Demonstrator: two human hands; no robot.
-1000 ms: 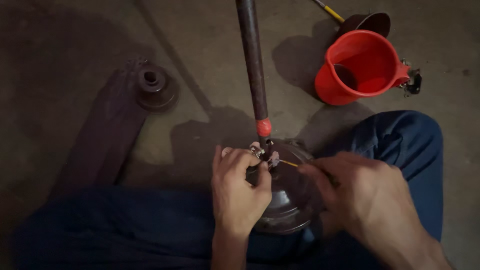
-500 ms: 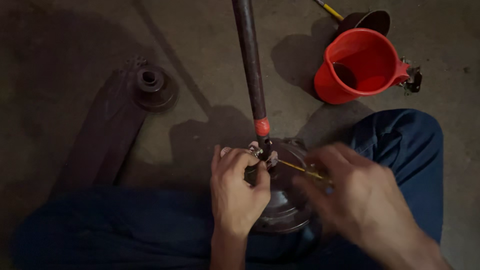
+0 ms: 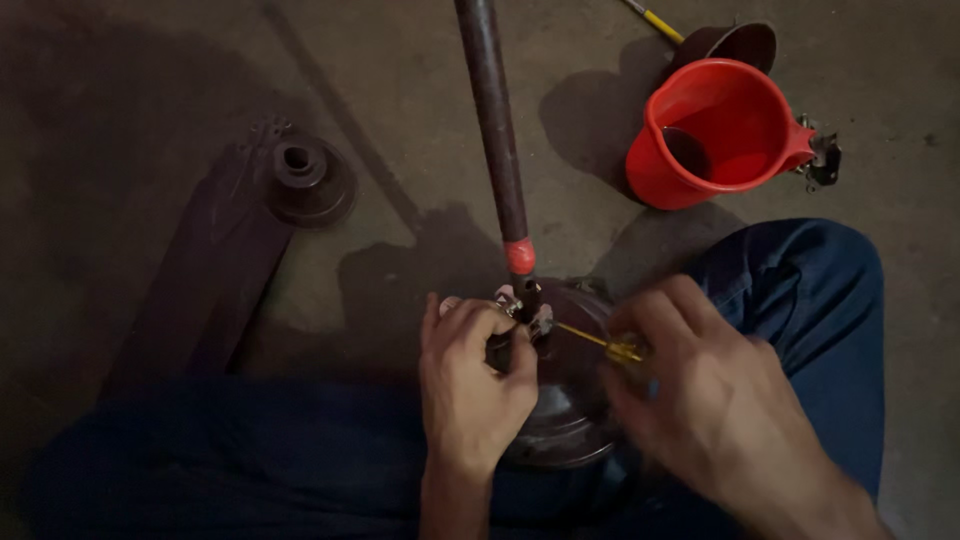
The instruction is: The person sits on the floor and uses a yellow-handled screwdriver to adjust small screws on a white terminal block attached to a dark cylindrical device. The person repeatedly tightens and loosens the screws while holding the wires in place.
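While we sit on the concrete floor (image 3: 150, 90), a dark flat metal arm with a round hub (image 3: 300, 180) lies well to the left of our fingers. Our left hand (image 3: 475, 385) is curled shut on a small metal fitting (image 3: 520, 315) at the foot of a dark pole (image 3: 495, 140) with a red collar (image 3: 519, 256), over a round metal housing (image 3: 565, 420). Just right, our right hand (image 3: 710, 400) pinches a yellow-handled screwdriver (image 3: 610, 347), its shaft pointing at the fitting. Beyond our right fingers stands a red plastic jug (image 3: 715, 135).
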